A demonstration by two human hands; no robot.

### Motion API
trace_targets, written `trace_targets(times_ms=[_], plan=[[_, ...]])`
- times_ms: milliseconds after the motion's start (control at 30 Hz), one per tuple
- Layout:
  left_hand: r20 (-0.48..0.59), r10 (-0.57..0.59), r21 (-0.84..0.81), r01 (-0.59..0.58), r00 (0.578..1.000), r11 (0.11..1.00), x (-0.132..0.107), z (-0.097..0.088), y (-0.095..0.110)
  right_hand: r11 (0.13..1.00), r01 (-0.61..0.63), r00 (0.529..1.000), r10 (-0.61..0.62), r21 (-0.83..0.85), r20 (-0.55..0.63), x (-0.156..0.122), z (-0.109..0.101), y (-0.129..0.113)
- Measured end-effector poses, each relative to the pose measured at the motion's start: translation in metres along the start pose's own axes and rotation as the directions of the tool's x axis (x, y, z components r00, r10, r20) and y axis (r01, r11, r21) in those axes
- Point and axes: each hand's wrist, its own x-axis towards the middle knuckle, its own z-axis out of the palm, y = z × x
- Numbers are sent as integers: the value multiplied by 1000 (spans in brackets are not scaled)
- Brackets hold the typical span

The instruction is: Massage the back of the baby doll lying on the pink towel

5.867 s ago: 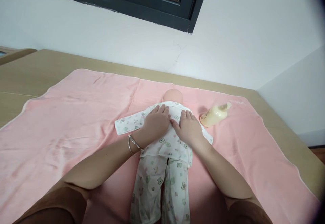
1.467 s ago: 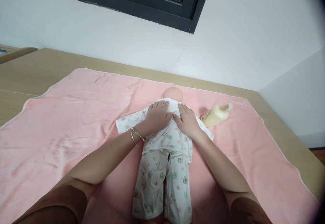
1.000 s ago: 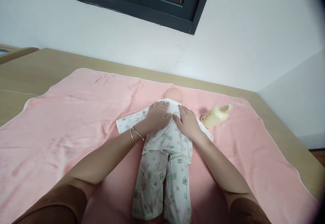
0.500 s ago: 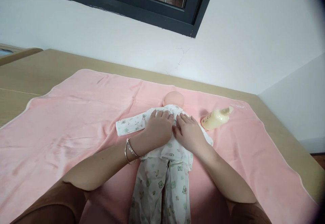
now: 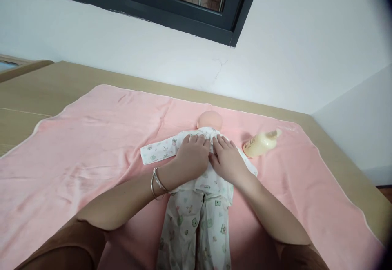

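A baby doll [image 5: 209,120] in white printed pyjamas [image 5: 196,217] lies face down on a pink blanket [image 5: 92,139], its head toward the wall. My left hand [image 5: 190,158] rests flat on the left side of the doll's back, fingers stretched out. My right hand [image 5: 226,160] lies flat on the right side, thumb touching the left hand. Both palms press on the pyjama top and hold nothing. The doll's left sleeve [image 5: 157,151] sticks out sideways. A silver bangle [image 5: 156,179] is on my left wrist.
A cream lotion bottle [image 5: 260,142] lies on its side on the blanket just right of the doll. The blanket covers a wooden surface [image 5: 45,82] against a white wall. A dark window frame [image 5: 183,17] is above.
Both hands have slid down the doll's back from the shoulders toward me, staying flat on the pyjama top. The view has tilted slightly.
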Motion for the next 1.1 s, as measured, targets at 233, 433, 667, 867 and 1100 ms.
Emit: trace_targets(times_ms=[233, 433, 667, 867, 1100], plan=[[-42, -22, -51, 20, 999, 998, 11, 4, -9, 997, -76, 997, 75, -17, -21, 10, 3, 5], [8, -76, -125, 76, 997, 989, 23, 12, -19, 995, -95, 995, 96, -24, 4, 14, 3, 8], [123, 52, -19, -50, 991, 999, -6, -16, 1, 991, 29, 999, -25, -132, 31, -20, -8, -19], [80, -15, -53, 19, 997, 998, 9, -5, -7, 995, -59, 998, 58, -82, -7, 4, 2, -3], [-39, -93, -102, 89, 995, 991, 22, 23, -10, 991, -114, 992, 110, -65, -58, 19, 14, 9]])
